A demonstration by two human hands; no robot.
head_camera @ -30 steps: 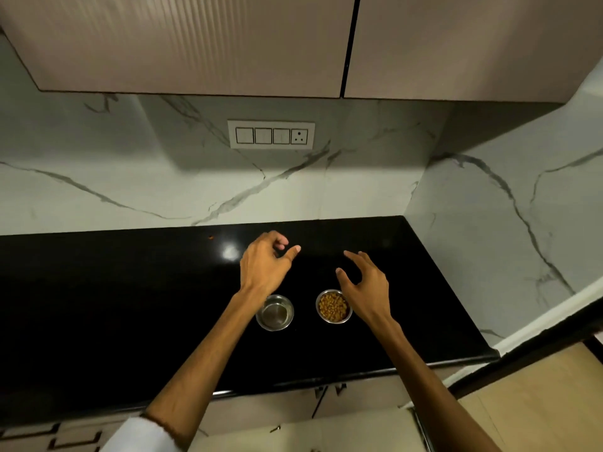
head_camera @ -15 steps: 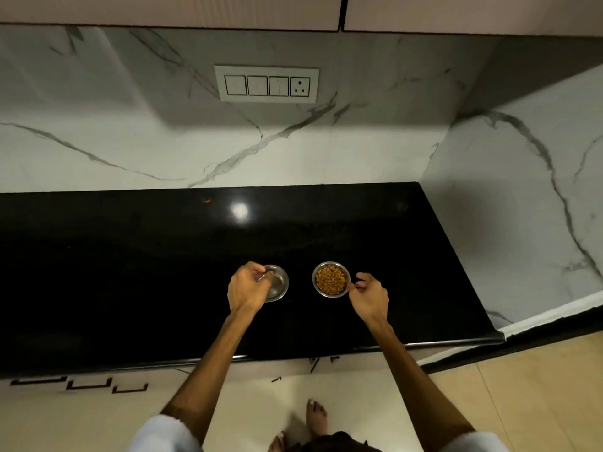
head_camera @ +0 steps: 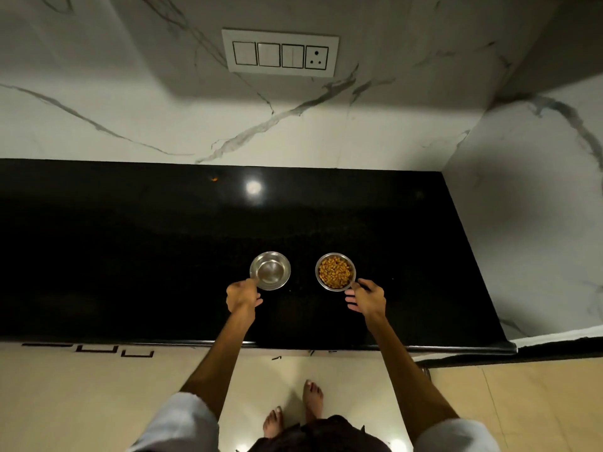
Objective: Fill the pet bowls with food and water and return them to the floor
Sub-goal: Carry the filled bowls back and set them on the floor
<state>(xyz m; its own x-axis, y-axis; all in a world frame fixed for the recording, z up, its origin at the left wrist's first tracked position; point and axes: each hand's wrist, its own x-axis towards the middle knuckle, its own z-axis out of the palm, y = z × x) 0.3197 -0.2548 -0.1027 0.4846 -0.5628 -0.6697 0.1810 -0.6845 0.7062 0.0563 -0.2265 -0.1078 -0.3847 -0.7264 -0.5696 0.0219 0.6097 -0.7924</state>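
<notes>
Two small steel bowls sit side by side, a little apart, on the black counter [head_camera: 130, 256], toward its near edge. The left bowl [head_camera: 270, 270] looks to hold clear water, though its shine makes that hard to judge; the right bowl [head_camera: 335, 272] is full of brown kibble [head_camera: 336, 272].

The left hand [head_camera: 243, 296] pinches the near-left rim of the left bowl, thumb and fingers curled onto it. The right hand [head_camera: 367, 298] pinches the near-right rim of the right bowl the same way, thumb on top and the other fingers folded below. Both bowls seem to rest on the counter, but I cannot tell whether either is lifted off it.

Nothing stands between the hands and the bowls. One orange crumb [head_camera: 213, 179] lies far back on the counter near the wall, well apart from the bowls, and a round glare of light [head_camera: 253, 188] shines on the polished stone just right of it.

On the far wall [head_camera: 98, 102], white marble with grey veins, a white switch plate [head_camera: 280, 53] carries three switches and a three-pin socket at its right end. No writing can be read anywhere. A second marble wall [head_camera: 538, 207] closes the counter on the right, and shadow falls across the upper part of both walls.

Below the counter edge are pale cabinet fronts with dark handles [head_camera: 96, 349]. The floor [head_camera: 538, 412] is beige tile. The person stands barefoot, both feet [head_camera: 311, 399] close to the cabinets, in pale short sleeves [head_camera: 182, 422].
</notes>
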